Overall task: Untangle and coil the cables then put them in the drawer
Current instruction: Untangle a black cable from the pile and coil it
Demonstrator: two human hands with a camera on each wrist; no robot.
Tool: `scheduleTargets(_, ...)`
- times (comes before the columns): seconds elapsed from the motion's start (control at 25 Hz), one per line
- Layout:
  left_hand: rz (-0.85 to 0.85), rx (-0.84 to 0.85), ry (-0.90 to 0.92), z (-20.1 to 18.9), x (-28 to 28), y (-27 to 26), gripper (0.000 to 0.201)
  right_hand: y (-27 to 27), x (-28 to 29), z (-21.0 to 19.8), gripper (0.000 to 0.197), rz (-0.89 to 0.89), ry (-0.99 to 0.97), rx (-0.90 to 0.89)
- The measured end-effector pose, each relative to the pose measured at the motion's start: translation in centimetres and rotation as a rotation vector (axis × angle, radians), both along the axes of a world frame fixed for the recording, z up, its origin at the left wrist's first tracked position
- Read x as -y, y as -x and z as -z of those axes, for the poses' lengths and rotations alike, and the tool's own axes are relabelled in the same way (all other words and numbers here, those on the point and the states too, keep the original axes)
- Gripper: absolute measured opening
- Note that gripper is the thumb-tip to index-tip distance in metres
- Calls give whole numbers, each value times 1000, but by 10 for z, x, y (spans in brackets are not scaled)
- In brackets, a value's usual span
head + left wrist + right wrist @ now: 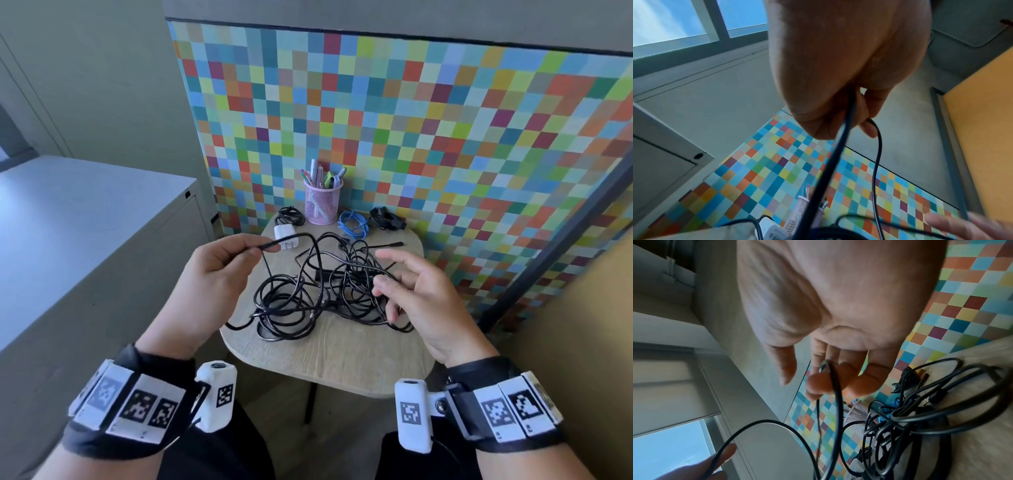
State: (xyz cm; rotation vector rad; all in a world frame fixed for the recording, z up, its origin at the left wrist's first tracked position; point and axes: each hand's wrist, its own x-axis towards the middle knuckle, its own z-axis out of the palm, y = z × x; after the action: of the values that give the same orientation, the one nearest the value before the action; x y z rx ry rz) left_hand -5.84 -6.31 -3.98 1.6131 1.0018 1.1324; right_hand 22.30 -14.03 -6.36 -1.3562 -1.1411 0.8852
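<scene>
A tangle of black cables [318, 291] lies in the middle of a small wooden table [335, 356]. My left hand [255, 250] is raised over the table's left side and pinches one black cable near its end between thumb and fingers; the left wrist view shows that pinch [851, 123]. My right hand [387, 274] hovers over the right of the tangle. Its index finger is stretched out and its other fingers curl round a lifted cable loop. In the right wrist view that loop hangs over the curled fingertips [824, 382], with the tangle [920, 410] below.
At the back of the table stand a pink mesh pen cup [322, 205], a white charger [286, 236], a coiled blue cable [352, 224] and two coiled black cables [291, 216] [385, 217]. A grey cabinet [85, 222] stands left. A chequered panel [411, 120] backs the table.
</scene>
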Motion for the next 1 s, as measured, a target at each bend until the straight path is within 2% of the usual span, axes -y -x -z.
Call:
scheduleTargets(0.08,24,14,-41,-3,5,-4,22,0,-1,0,22,20,-14,7)
scheduleTargets(0.12,44,77,-63,-5,8,-7,19,-1,-2,0,23,63,-12,19)
scheduleTargets(0.24,64,422,-40,-9,9,-9,23,-7,-3,3,26,145,63,106)
scheduleTargets(0.32,70,532,-41,-13,8,-10,23,-9,-1,3,24,139,114,213)
scheduleTargets(0.36,65,507,-67,-14,8,-12,23,-7,0,2,27,137,120,283)
scheduleTargets(0.44,65,369,-155,-17,12,-20,19,-1,5,-6,45,113,31,356)
scheduleTargets(0.52,101,216,-205,-15,17,-29,15,8,10,-20,68,25,-148,330)
scheduleTargets(0.6,157,73,-218,-10,19,-37,16,15,15,-35,74,-125,-260,309)
scheduleTargets(0.68,198,-8,-217,-8,22,-41,15,22,17,-46,64,-262,-253,325)
scheduleTargets(0.76,237,-39,-226,-7,24,-42,16,27,16,-50,39,-308,-216,354)
scheduleTargets(0.84,253,-47,-207,-6,25,-38,21,27,15,-47,20,-261,-225,370)
scheduleTargets(0.92,176,-95,-147,0,20,-28,19,20,15,-44,17,-170,-254,415)
scheduleTargets(0.96,111,-162,-114,5,14,-21,18,14,16,-44,17,-129,-248,448)
scheduleTargets(1.0,53,-272,-101,12,8,-11,27,7,17,-43,17,-94,-228,489)
